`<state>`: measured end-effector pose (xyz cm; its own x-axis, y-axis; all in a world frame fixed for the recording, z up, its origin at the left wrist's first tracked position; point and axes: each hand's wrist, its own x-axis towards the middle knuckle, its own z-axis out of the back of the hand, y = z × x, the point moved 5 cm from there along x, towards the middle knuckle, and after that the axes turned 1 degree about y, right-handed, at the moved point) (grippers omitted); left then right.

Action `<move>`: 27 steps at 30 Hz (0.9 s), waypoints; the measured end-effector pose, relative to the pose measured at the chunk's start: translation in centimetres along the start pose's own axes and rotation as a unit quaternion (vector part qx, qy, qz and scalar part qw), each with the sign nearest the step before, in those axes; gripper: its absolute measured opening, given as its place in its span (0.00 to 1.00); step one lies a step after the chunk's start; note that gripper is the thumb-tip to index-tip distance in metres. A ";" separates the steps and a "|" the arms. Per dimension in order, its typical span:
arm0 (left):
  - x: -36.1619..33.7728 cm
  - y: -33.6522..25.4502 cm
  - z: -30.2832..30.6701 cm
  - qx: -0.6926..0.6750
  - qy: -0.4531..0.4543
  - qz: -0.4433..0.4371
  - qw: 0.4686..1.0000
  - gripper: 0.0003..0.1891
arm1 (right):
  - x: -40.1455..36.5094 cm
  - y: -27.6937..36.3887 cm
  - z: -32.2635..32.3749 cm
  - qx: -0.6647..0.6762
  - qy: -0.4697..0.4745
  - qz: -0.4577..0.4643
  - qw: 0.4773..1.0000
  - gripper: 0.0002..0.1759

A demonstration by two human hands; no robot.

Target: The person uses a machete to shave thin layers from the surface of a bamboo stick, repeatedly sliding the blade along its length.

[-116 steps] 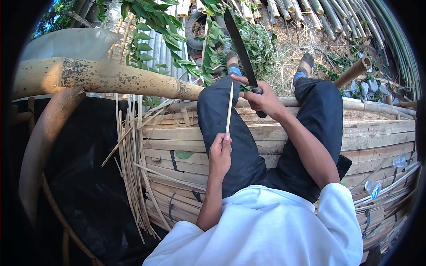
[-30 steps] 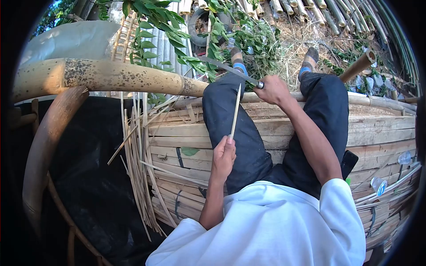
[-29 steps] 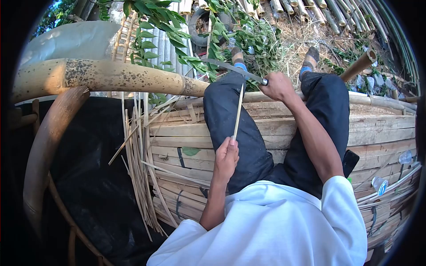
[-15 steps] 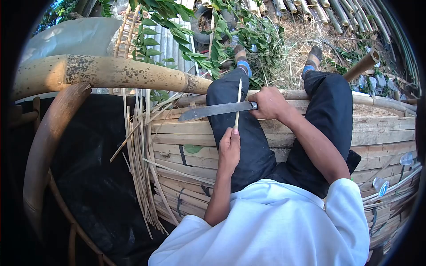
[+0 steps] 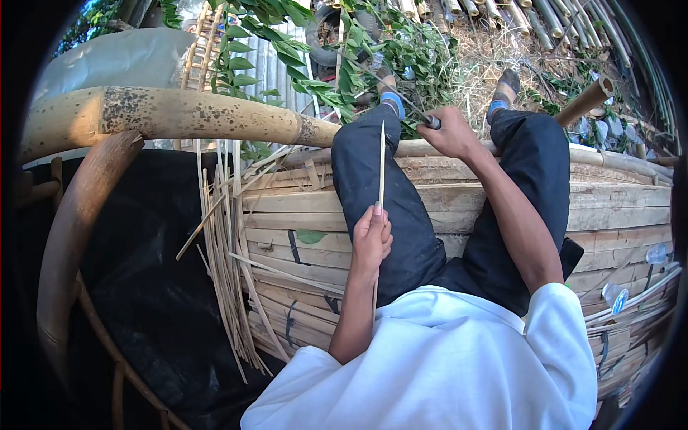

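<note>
My left hand (image 5: 372, 235) is closed around a thin pointed bamboo strip (image 5: 382, 168), which stands up from the thumb over my left thigh. The strip's lower end runs back along my forearm. In my closed right hand (image 5: 451, 135) is the handle of a long knife (image 5: 432, 122). Its blade, seen nearly edge-on and thin, reaches up and left over the green leaves. Knife and strip are apart.
I sit on a platform of bamboo slats (image 5: 287, 204). A bundle of thin bamboo strips (image 5: 228, 272) lies left beside black sheeting (image 5: 158, 265). A thick bamboo pole (image 5: 201, 115) crosses ahead. Plastic cups (image 5: 615, 297) are at right, bamboo poles (image 5: 552, 21) beyond.
My right hand has moved up and right, lifting the knife off the strip and turning its blade from flat across to nearly edge-on. My left hand keeps the strip almost in place.
</note>
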<state>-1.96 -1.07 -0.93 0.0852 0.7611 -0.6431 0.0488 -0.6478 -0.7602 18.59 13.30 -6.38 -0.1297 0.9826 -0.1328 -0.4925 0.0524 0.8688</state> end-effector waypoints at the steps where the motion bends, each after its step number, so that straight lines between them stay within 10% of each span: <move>1: 0.1 -0.1 0.0 -0.005 0.013 0.008 1.000 0.15 | -1.0 1.5 0.0 -0.005 0.005 0.041 0.999 0.14; 10: -0.3 -0.5 -0.8 -0.016 0.063 0.024 0.998 0.16 | -3.2 5.2 -1.6 -0.132 0.045 0.170 0.976 0.10; 22: -0.6 0.1 -1.2 -0.007 0.079 0.021 0.997 0.16 | -1.3 2.0 0.6 -0.069 -0.039 0.019 0.997 0.11; 27: -0.1 -0.3 -1.3 0.001 0.069 0.003 0.998 0.16 | -2.2 3.5 0.2 -0.101 0.002 0.160 0.982 0.10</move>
<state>-0.64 -0.95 -0.52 0.2219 0.7456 -0.6284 0.0464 -0.6518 -0.7570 17.37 11.34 -2.95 -0.3090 0.9423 0.1286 -0.5867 -0.2953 0.7541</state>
